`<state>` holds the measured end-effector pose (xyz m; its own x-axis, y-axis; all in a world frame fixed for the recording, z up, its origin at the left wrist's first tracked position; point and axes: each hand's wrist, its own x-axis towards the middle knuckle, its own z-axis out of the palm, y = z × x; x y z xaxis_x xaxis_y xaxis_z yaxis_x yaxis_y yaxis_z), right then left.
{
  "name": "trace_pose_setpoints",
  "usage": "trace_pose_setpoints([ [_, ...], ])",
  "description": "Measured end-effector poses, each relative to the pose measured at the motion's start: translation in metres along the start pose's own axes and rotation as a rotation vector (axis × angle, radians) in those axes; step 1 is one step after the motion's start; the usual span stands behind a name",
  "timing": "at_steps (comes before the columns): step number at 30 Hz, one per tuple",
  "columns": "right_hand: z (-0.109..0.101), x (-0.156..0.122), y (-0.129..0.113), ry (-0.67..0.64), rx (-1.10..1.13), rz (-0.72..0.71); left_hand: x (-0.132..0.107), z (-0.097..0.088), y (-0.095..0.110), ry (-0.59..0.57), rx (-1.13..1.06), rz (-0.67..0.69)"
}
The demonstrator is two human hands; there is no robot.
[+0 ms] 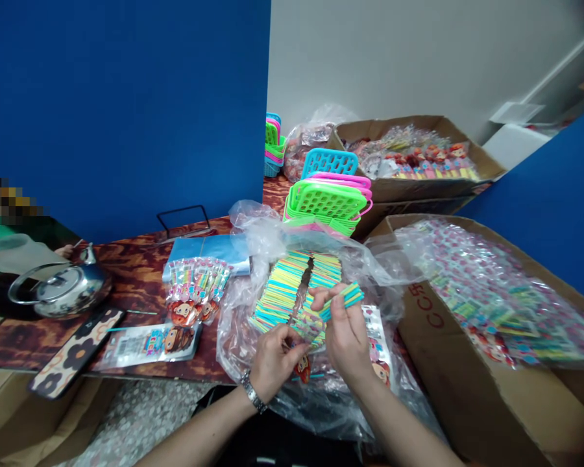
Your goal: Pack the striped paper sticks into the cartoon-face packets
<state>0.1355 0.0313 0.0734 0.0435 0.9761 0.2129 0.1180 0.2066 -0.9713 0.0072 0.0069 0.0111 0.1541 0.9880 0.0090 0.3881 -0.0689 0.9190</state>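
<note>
My right hand (346, 340) is closed round a small bundle of thin blue, green and yellow sticks (349, 296), whose ends poke out past the fingers. Lower and to the left, my left hand (274, 363), with a metal watch at its wrist, pinches a clear printed packet (313, 324). A red-haired cartoon figure shows near the packet's lower end. Both hands are over a large clear plastic bag (241, 324) spread open on the table. Within it lie two rows of coloured sticks (279, 285). Another printed packet (379, 350) rests beside my right hand.
Filled packets (194, 292) and a stack of flat packets (148, 346) lie left, near a flowered phone (78, 353) and kettle (63, 292). Coloured baskets (328, 201) stand behind. Cartons (448, 370) of packets flank the right. A person's hand (65, 251) shows far left.
</note>
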Motion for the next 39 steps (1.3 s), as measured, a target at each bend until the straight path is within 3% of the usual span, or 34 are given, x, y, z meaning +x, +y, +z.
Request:
trace_pose_setpoints([
  [5, 0.009, -0.005, 0.007, 0.108, -0.009, -0.065, 0.001, 0.0, 0.005, 0.039, 0.034, 0.042],
  [11, -0.003, -0.011, 0.009, -0.09, -0.28, -0.155, 0.006, -0.007, 0.001, 0.083, 0.09, 0.201],
  [15, -0.02, -0.009, 0.013, -0.072, -0.308, -0.158, 0.01, -0.015, -0.001, 0.095, 0.112, 0.332],
  [18, -0.026, -0.006, 0.013, -0.078, -0.335, -0.191, 0.01, -0.018, 0.0, 0.083, 0.096, 0.349],
  [23, -0.026, -0.006, 0.008, -0.159, -0.488, -0.385, 0.006, -0.026, 0.003, 0.046, 0.08, 0.335],
  [27, -0.032, -0.006, 0.012, -0.159, -0.573, -0.44, 0.004, -0.062, -0.004, 0.072, 0.113, 0.262],
  [30, -0.039, -0.007, 0.023, -0.14, -0.629, -0.43, 0.009, -0.109, -0.021, 0.174, 0.222, 0.123],
  [34, -0.046, -0.005, 0.04, -0.124, -0.726, -0.345, 0.025, -0.167, -0.054, 0.319, 0.525, -0.037],
  [36, -0.053, -0.002, 0.05, -0.148, -0.781, -0.299, 0.036, -0.185, -0.069, 0.378, 0.624, -0.064],
  [39, -0.076, 0.007, 0.07, -0.172, -0.927, -0.262, 0.051, -0.196, -0.083, 0.42, 0.682, -0.08],
])
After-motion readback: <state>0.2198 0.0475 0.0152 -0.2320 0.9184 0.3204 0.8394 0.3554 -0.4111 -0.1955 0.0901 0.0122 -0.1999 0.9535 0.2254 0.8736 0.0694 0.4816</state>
